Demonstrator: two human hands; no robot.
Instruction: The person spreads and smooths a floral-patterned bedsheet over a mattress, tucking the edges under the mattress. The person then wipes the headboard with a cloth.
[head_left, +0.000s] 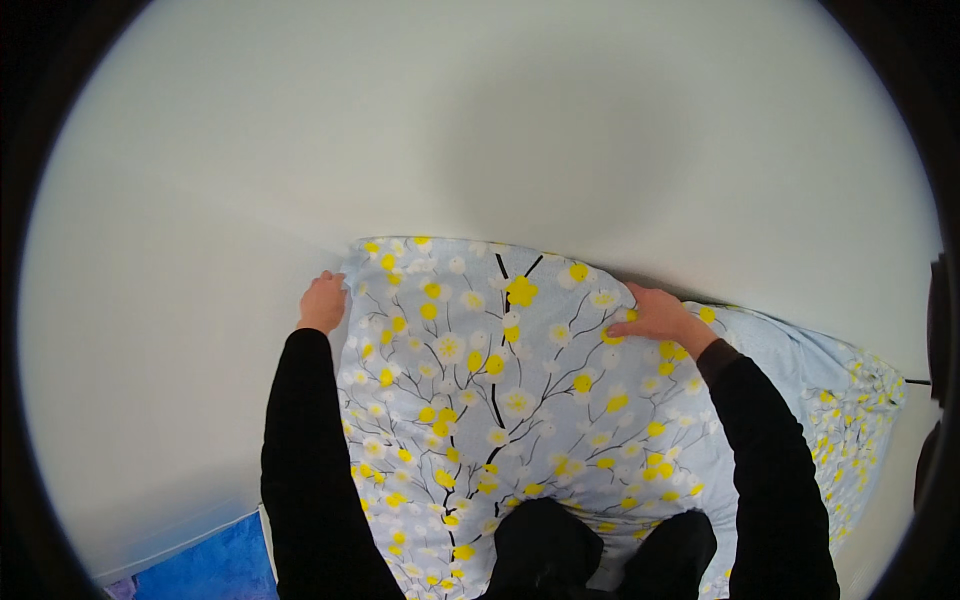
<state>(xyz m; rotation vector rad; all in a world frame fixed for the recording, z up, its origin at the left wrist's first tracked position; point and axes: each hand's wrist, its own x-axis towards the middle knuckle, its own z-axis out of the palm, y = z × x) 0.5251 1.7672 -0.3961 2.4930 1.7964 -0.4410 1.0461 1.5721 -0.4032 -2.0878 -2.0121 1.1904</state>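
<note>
A light blue fitted bed sheet (547, 360), printed with dark branches and yellow and white blossoms, covers a mattress in front of me. My right hand (656, 313) grips its far edge, thumb on top and the other fingers down behind the edge. At the far left corner, my left hand (324, 301) touches the side of the sheet with its fingertips. Those fingertips are partly hidden, so whether they pinch the cloth is unclear. Between the hands the fabric lies fairly smooth; right of my right hand it shows folds.
A white wall (225, 150) runs along the far edge. My dark-clad knees (547, 544) rest on the sheet. Bunched, gathered fabric (851, 435) lies at the right end. A blue panel (206, 559) shows at lower left, and a dark object (941, 330) stands at the right rim.
</note>
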